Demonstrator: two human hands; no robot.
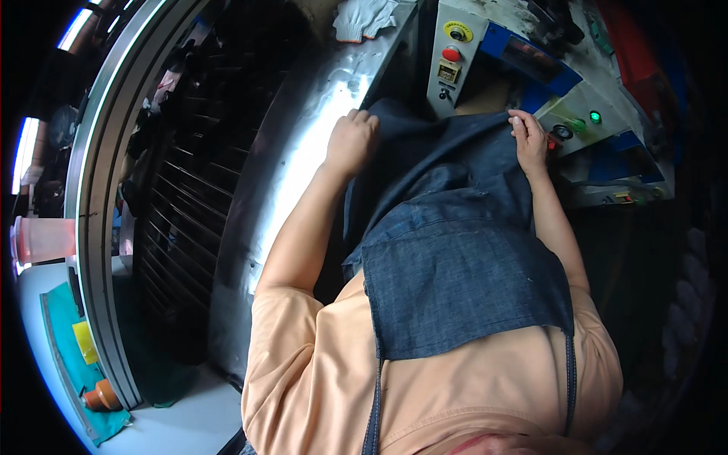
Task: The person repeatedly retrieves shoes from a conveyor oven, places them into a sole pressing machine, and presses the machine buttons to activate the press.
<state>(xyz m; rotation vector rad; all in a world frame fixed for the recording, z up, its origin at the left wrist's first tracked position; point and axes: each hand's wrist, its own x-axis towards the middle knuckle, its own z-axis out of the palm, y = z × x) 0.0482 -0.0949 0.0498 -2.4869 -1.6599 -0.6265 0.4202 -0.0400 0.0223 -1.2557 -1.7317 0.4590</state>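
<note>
I wear a dark blue denim apron (462,284) over a peach shirt, and its lower part is lifted and spread out between my hands. My left hand (353,142) is closed on the apron's left edge, knuckles up, above a shiny metal ledge. At the opposite edge, my right hand (528,140) pinches the cloth's corner between thumb and fingers. That hand is beside a control panel (580,121) with a lit green button. The cloth between the hands hangs in loose folds.
A machine panel (455,57) with a red button stands ahead. White work gloves (364,19) lie at the far end of the metal ledge (322,136). Dark slats (189,205) run along the left. Beyond a metal frame sit a pink tub (44,240) and a teal cloth (61,311).
</note>
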